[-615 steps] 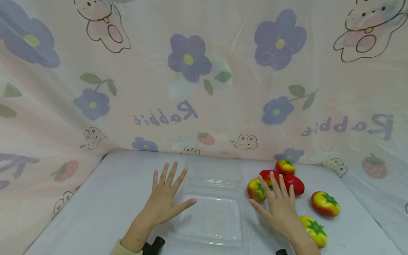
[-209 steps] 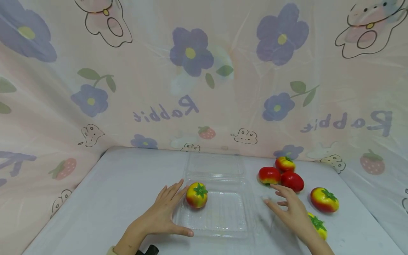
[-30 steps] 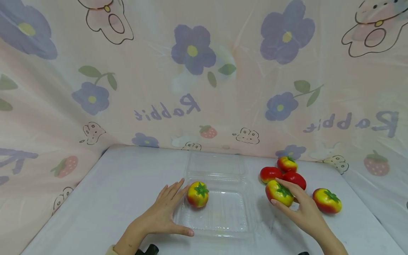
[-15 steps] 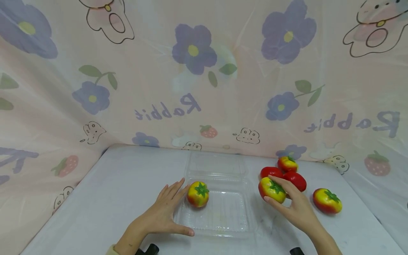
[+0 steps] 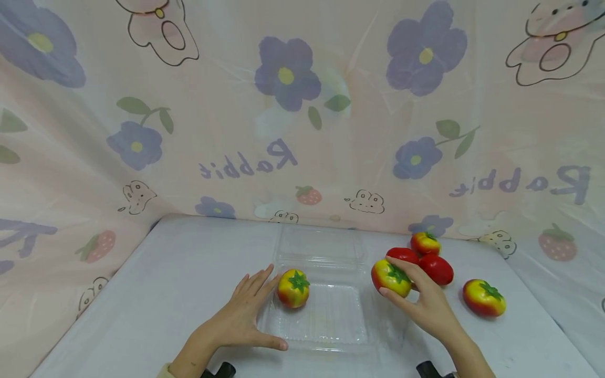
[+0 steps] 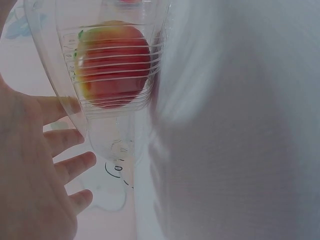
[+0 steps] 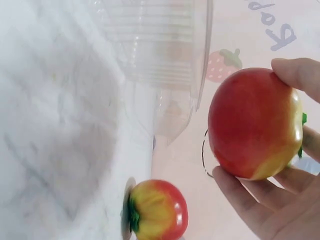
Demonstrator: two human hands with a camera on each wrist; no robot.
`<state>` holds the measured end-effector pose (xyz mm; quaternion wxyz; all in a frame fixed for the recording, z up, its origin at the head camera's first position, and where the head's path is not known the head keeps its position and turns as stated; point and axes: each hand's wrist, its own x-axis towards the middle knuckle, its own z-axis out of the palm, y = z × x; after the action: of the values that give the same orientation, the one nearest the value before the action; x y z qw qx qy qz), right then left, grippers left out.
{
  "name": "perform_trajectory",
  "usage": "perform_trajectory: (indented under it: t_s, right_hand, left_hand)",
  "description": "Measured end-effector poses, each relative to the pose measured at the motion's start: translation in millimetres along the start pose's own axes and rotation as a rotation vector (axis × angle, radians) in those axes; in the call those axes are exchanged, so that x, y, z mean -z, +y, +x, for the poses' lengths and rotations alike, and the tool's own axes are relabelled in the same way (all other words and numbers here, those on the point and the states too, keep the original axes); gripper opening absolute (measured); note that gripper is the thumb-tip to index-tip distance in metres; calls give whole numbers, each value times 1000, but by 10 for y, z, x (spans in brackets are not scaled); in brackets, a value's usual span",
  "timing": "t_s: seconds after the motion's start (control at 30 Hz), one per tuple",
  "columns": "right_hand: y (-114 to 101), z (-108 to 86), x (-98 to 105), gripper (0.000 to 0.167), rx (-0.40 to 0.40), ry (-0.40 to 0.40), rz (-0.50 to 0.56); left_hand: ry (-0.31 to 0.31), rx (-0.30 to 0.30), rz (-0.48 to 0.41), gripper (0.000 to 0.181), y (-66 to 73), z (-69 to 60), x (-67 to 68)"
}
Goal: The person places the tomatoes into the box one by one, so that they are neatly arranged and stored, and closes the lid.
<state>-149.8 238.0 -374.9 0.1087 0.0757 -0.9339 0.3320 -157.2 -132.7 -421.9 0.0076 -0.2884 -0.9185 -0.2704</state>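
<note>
While our right grip (image 5: 429,305) was clamped on a raised fruit (image 5: 388,279) beside the open clear container (image 5: 326,347), we had only one placed fruit (image 5: 292,291) inside; four loose fruits (image 5: 483,299) were left outside, on the surface (image 5: 142,310); our left grip (image 5: 238,316), fingers apart, stood at the container's left edge.

Head view: diffuse light; glare on clear container (image 5: 328,317), soft shadow to its right. Left-wrist view: apparently hazy.

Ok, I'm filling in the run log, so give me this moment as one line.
right hand: holds red-yellow fruit | left hand: at clear container's left side | container: open, one fruit inside | table: four fruits
</note>
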Motion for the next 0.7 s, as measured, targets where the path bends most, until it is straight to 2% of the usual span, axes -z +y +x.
perform_trajectory:
  t_s: [0.37, 0.7]
  right_hand:
    - [-132, 77, -165, 67, -9, -32, 50]
    - [-206, 103, -307, 63, 45, -30, 71]
  left_hand:
    - [-5, 9, 0, 123, -4, 4, -11]
    - [-4, 8, 6, 124, 2, 1, -2]
